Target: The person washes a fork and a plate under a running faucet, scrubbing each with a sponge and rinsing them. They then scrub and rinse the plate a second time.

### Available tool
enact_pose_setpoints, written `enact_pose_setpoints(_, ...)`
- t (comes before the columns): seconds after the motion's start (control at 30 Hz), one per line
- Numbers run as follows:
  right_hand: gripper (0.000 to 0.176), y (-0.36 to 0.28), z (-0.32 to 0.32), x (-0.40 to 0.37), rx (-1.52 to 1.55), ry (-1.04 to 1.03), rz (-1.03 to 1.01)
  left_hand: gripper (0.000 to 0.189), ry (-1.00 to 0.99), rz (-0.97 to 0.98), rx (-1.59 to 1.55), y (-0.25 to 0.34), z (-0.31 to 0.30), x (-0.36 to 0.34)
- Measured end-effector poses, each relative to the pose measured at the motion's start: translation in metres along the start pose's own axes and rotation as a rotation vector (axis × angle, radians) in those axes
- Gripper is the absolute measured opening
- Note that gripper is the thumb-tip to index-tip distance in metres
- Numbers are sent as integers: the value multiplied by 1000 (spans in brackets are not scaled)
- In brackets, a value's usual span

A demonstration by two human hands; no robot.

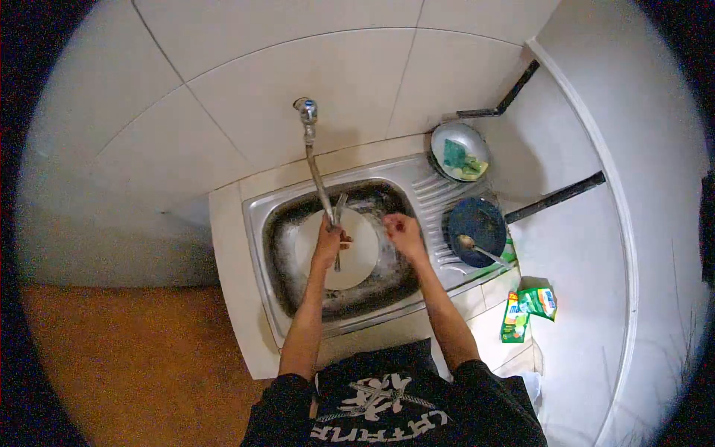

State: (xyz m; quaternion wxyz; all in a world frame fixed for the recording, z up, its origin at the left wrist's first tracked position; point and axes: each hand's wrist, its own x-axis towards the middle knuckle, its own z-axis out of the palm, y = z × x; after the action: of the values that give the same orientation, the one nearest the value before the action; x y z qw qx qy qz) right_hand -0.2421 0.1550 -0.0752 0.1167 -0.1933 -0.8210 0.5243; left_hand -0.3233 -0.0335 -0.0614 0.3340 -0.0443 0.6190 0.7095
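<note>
my left hand (330,242): grasping slim metal utensil (342,201), long axis roughly away from me
my right hand (403,236): farther, rightward, apart; blurred, can't tell if released

Steel sink (257,223) set in a tiled counter (231,298) here — big pale round dish (359,261) in the basin, right under the left hand's (331,242) grip. Off to the right of that grip, a dark blue dish (473,217) sits on the ridged drainboard (428,186), metal bowl (471,140) just beyond. Two green packs (526,307) on the tiles — nearer the wearer.
</note>
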Motion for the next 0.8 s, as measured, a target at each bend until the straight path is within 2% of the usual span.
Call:
enact_pose_setpoints(0.07,14,8,-25,10,66,109,-87,42,-123,89,-68,-12,-6,15)
enact_pose_setpoints(0.1,14,24,-33,22,73,171,-81,40,-51,-3,-42,-21,-6,25)
enact_pose_setpoints(0.2,15,39,-77,50,1,233,-51,34,-99,37,-93,-40,-12,30)
enact_pose_setpoints(0.27,16,1,-111,58,24,239,155,29,-73,82,-51,-41,-9,20)
enact_pose_setpoints(0.33,17,28,-131,83,-199,433,-51,25,-38,126,-11,-47,-13,15)
enact_pose_setpoints(0.4,18,47,-150,105,-419,668,-191,41,-118,-90,-8,-55,-27,17)
enact_pose_setpoints(0.43,18,50,-158,114,-417,662,-189,41,-112,-93,-9,-57,-27,12)
enact_pose_setpoints(0.5,23,56,-169,126,-747,764,-90,16,-62,-48,-258,-60,-23,2)
enact_pose_setpoints(0.53,23,54,-172,127,-746,758,-91,16,-56,-49,-261,-53,-19,-2)
enact_pose_setpoints(0.6,25,48,-177,130,-824,770,-257,19,-1,-94,-271,-39,-13,-11)
enact_pose_setpoints(0.63,25,42,-180,131,-820,764,-259,19,6,-93,-273,-38,-12,-12)
enact_pose_setpoints(0.7,24,35,-185,129,-996,508,155,21,-68,-1,-372,-40,-10,-20)
enact_pose_setpoints(0.8,20,55,-190,133,-1089,490,56,22,-55,12,-369,-26,-4,-28)
